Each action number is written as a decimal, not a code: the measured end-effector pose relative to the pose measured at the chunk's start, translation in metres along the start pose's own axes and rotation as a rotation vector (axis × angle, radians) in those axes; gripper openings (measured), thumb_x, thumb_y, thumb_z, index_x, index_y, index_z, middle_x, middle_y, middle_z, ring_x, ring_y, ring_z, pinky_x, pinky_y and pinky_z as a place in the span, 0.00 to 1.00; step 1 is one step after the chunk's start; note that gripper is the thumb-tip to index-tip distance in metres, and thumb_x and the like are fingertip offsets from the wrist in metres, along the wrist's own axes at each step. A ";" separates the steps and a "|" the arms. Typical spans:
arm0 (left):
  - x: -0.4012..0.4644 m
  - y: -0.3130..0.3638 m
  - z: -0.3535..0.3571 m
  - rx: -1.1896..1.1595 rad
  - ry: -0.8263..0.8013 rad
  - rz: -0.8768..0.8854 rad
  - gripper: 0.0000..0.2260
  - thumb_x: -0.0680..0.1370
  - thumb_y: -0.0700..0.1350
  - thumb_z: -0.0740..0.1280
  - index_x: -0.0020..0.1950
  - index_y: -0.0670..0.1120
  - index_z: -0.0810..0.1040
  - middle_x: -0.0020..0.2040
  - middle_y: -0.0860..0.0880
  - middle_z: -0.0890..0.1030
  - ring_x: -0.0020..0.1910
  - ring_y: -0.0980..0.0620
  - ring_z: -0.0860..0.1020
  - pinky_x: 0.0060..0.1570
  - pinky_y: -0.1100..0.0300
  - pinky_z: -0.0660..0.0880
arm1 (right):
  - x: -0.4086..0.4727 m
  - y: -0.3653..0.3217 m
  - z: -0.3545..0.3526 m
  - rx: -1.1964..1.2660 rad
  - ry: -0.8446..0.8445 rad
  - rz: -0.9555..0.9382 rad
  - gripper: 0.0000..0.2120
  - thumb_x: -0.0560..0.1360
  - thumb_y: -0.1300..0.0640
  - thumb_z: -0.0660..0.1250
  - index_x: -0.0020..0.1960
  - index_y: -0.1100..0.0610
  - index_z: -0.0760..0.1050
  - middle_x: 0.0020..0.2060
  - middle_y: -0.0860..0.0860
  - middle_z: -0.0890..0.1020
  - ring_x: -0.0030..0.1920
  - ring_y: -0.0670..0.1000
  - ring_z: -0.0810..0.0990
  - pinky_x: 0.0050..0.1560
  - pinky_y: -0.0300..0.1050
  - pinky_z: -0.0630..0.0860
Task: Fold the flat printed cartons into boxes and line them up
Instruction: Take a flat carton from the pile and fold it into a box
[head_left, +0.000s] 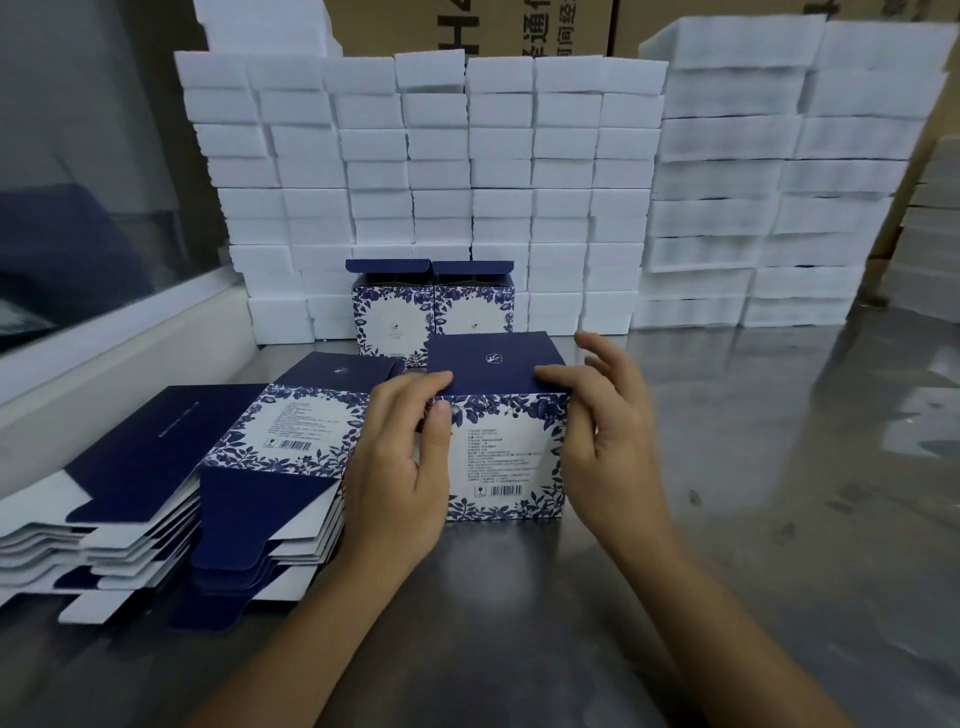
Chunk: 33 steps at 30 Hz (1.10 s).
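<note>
Person's left hand (400, 462) and right hand (613, 441): both bare, ungloved. Forearms bare to frame edge; short, unpainted fingernails.
</note>
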<state>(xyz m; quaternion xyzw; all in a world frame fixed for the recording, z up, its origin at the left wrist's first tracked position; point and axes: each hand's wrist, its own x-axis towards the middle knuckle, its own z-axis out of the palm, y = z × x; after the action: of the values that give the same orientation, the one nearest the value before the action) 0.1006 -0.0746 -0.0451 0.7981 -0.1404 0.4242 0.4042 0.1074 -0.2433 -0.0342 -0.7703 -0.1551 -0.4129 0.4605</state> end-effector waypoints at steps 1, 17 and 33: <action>0.000 0.000 0.000 0.014 0.010 0.005 0.14 0.82 0.46 0.58 0.64 0.45 0.77 0.59 0.50 0.76 0.56 0.60 0.73 0.53 0.78 0.65 | 0.000 -0.002 0.001 -0.068 0.017 -0.023 0.18 0.75 0.67 0.57 0.56 0.57 0.83 0.67 0.52 0.74 0.65 0.52 0.73 0.63 0.49 0.71; -0.007 0.015 0.003 0.159 0.104 0.094 0.16 0.82 0.47 0.55 0.60 0.41 0.78 0.51 0.45 0.79 0.43 0.45 0.79 0.33 0.50 0.76 | -0.012 -0.035 0.031 -0.364 -0.059 -0.153 0.10 0.79 0.52 0.63 0.53 0.45 0.82 0.54 0.44 0.80 0.58 0.52 0.77 0.60 0.64 0.68; -0.002 0.010 0.001 0.190 0.016 0.048 0.12 0.81 0.51 0.60 0.61 0.47 0.75 0.54 0.51 0.81 0.46 0.54 0.78 0.40 0.61 0.71 | -0.009 -0.009 0.023 -0.196 -0.010 -0.066 0.10 0.81 0.53 0.65 0.57 0.56 0.81 0.66 0.56 0.73 0.61 0.54 0.76 0.57 0.50 0.77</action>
<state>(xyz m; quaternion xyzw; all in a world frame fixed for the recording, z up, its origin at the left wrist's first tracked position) 0.0941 -0.0817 -0.0422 0.8258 -0.1153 0.4518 0.3174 0.1074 -0.2176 -0.0413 -0.8082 -0.1415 -0.4372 0.3683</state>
